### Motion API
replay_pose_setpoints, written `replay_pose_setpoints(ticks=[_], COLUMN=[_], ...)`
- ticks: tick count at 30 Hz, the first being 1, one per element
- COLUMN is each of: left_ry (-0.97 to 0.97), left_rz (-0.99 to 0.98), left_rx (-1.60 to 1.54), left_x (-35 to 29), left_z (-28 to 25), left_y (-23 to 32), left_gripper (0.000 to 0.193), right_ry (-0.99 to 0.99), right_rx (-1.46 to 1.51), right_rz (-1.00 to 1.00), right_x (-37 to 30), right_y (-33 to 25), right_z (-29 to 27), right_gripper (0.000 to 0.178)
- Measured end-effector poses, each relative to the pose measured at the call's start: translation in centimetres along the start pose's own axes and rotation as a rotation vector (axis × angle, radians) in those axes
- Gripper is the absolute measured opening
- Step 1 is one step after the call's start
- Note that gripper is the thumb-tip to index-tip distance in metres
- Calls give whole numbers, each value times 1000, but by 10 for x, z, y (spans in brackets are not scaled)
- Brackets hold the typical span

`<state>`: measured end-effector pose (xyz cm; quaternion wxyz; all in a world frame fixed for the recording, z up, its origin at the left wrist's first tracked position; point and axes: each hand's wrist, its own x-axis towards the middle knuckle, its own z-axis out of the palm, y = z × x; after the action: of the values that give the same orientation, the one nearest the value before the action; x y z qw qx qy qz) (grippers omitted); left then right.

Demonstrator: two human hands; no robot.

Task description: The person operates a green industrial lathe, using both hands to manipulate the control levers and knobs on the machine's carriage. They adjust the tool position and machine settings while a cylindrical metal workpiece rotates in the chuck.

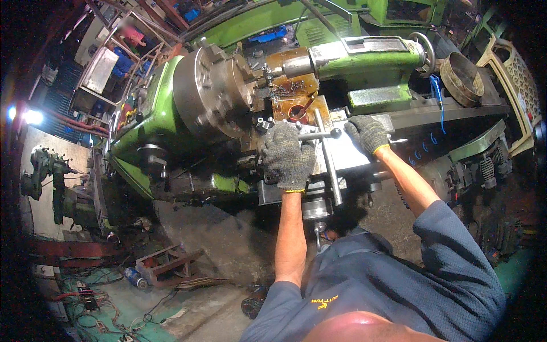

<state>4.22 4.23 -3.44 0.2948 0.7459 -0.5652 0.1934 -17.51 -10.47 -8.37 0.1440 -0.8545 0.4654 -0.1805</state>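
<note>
In a grey knitted glove, my left hand [288, 158] lies curled over the tool post area of a green lathe, just left of the tool post lever [314, 136], which has a black ball end. Its fingertips are partly hidden. My right hand [367, 134], gloved alike, rests with fingers spread on the far right part of a pale flat plate [356, 154]. A long metal T-bar wrench [329, 157] lies between the two hands. Ahead of my left hand is the large round chuck [208, 91]. A reddish cup [297, 112] with a brush-like handle stands beyond the lever.
The green tailstock [364, 60] with its handwheel [421, 54] sits at the far right, beside a round metal ring [461, 80]. A blue coiled hose [437, 91] hangs there. Below the carriage is a crank handle [318, 228]. Cables and a can [135, 277] lie on the floor.
</note>
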Motion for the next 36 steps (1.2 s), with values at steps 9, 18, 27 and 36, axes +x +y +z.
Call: replay_pose_setpoints(ticks=[9, 18, 27, 36], left_ry=[-69, 30, 45, 74], left_rz=[-51, 18, 27, 33], left_rx=[-36, 12, 19, 18], left_x=[-3, -1, -1, 3], left_z=[6, -1, -1, 0], left_y=[-5, 2, 1, 0], left_gripper=[53, 51, 47, 44], right_ry=[-17, -12, -24, -34], right_rx=[-20, -10, -30, -22], right_rz=[14, 8, 24, 32], right_x=[-1, 0, -1, 0], right_y=[-5, -3, -3, -3], right_z=[-5, -5, -5, -6], right_gripper=[39, 39, 41, 41])
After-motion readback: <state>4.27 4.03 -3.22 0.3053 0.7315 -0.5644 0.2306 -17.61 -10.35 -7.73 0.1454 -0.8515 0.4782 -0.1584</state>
